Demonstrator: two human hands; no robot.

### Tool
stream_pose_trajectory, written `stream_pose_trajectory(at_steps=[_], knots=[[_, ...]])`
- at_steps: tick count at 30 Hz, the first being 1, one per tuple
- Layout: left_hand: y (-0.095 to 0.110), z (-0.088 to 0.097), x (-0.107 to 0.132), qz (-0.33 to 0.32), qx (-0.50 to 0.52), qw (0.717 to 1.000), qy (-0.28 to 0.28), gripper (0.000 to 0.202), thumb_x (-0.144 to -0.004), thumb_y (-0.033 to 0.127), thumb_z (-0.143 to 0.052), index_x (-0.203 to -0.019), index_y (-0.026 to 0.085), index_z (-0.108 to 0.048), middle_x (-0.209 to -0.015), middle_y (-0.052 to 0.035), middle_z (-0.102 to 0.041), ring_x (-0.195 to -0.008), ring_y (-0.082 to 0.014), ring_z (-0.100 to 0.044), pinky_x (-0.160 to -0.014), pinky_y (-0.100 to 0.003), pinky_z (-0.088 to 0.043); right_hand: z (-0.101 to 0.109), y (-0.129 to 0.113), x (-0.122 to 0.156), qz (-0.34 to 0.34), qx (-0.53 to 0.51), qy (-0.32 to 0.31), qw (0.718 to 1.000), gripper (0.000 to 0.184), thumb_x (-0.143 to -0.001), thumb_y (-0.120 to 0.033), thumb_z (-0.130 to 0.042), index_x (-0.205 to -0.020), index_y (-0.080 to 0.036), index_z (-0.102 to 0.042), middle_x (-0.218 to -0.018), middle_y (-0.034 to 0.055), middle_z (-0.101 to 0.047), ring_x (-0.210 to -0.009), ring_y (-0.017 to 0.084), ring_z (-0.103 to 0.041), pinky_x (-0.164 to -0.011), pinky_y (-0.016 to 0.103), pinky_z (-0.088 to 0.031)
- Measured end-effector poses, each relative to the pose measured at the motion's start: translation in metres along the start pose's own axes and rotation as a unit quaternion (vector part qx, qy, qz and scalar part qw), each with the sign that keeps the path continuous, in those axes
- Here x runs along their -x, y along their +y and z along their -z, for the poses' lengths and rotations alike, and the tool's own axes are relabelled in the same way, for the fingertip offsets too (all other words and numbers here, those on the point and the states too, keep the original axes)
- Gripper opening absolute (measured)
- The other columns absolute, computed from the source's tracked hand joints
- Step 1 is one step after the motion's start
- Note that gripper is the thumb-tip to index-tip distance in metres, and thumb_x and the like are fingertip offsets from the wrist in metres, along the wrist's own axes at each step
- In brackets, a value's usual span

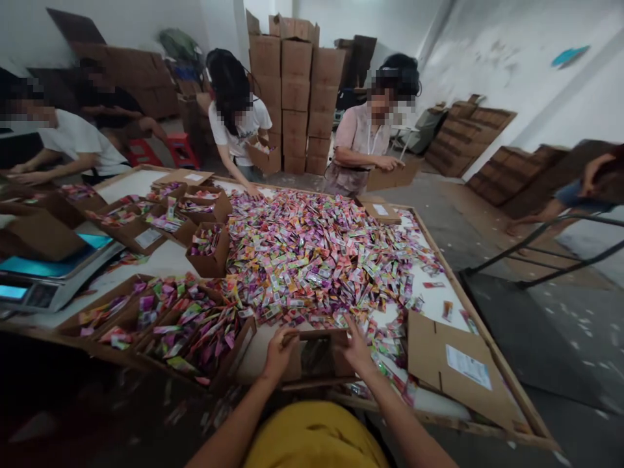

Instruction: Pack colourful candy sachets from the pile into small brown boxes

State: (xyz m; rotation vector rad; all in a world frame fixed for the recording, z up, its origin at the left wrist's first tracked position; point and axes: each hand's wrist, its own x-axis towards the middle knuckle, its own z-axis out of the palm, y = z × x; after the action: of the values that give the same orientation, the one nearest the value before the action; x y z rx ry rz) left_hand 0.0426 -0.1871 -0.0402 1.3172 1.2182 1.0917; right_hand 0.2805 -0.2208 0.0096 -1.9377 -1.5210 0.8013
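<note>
At the near table edge, left hand [279, 354] and right hand [357, 348] clamp a small brown cardboard box [316, 356]; colourful sachet heap [316, 260] lies beyond.

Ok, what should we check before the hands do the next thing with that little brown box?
1. Left hand grips the small brown cardboard box: ok.
2. Right hand grips its other side: ok.
3. Box empty inside: cannot tell, too dark.
4. Pile of colourful sachets lies just beyond the box, probably within reach: ok.
5. Flat brown cardboard sheet with white label apart from both hands: ok.
</note>
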Motion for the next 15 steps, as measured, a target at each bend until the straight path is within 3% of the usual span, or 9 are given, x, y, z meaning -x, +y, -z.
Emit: stream_pose_trajectory(at_steps=[3,6,9,11,13,15], knots=[[-0.003,0.011,0.003,-0.045,-0.007,0.999,-0.011,0.024,-0.08,0.035,-0.056,-0.084,0.018,-0.072,-0.092,-0.008,-0.07,-0.095,-0.0224,-0.065,-0.091,-0.038,-0.05,0.023,-0.005,0.027,0.132,0.001,-0.092,0.987,0.088,-0.068,-0.056,-0.077,-0.143,-0.023,-0.045,-0.145,0.0141,-0.049,-0.137,0.032,-0.042,-0.113,0.051,-0.035],[0.003,0.023,0.006,-0.063,-0.071,0.992,-0.08,0.029,-0.075,0.029,-0.056,-0.095,0.02,-0.076,-0.102,-0.0091,-0.069,-0.101,-0.0236,-0.064,-0.094,-0.04,-0.05,0.042,-0.007,0.048,0.191,0.078,-0.171,0.963,0.094,-0.065,-0.064,-0.077,-0.143,-0.024,-0.046,-0.147,0.0151,-0.047,-0.14,0.035,-0.037,-0.114,0.055,-0.033],[0.018,0.034,0.007,-0.071,-0.152,0.966,-0.196,0.045,-0.072,0.02,-0.055,-0.113,0.022,-0.072,-0.127,-0.0101,-0.063,-0.119,-0.025,-0.058,-0.104,-0.042,-0.045,0.045,-0.003,0.053,0.239,0.131,-0.139,0.952,0.067,-0.082,-0.057,-0.065,-0.138,-0.023,-0.053,-0.14,0.0142,-0.055,-0.136,0.031,-0.043,-0.112,0.052,-0.038],[0.033,0.038,0.008,-0.098,-0.219,0.935,-0.261,0.046,-0.076,0.017,-0.05,-0.117,0.025,-0.069,-0.138,-0.0081,-0.056,-0.133,-0.0261,-0.047,-0.115,-0.05,-0.033,0.039,-0.001,0.048,0.269,0.148,-0.103,0.946,0.053,-0.088,-0.05,-0.061,-0.133,-0.022,-0.058,-0.133,0.0133,-0.06,-0.13,0.029,-0.05,-0.108,0.049,-0.043],[0.049,0.036,0.011,-0.129,-0.299,0.899,-0.292,0.039,-0.082,0.024,-0.054,-0.119,0.026,-0.067,-0.142,-0.0079,-0.053,-0.138,-0.0293,-0.04,-0.119,-0.061,-0.015,0.031,0.0,0.042,0.284,0.153,-0.066,0.944,0.04,-0.093,-0.042,-0.057,-0.127,-0.022,-0.064,-0.126,0.0119,-0.065,-0.124,0.026,-0.054,-0.106,0.047,-0.045],[0.064,0.026,0.014,-0.151,-0.365,0.872,-0.288,0.041,-0.079,0.036,-0.066,-0.118,0.023,-0.063,-0.139,-0.0109,-0.054,-0.135,-0.032,-0.042,-0.117,-0.067,-0.009,0.021,-0.002,0.037,0.29,0.142,-0.044,0.945,0.032,-0.094,-0.036,-0.055,-0.119,-0.022,-0.068,-0.12,0.0101,-0.067,-0.117,0.025,-0.057,-0.103,0.046,-0.045]])
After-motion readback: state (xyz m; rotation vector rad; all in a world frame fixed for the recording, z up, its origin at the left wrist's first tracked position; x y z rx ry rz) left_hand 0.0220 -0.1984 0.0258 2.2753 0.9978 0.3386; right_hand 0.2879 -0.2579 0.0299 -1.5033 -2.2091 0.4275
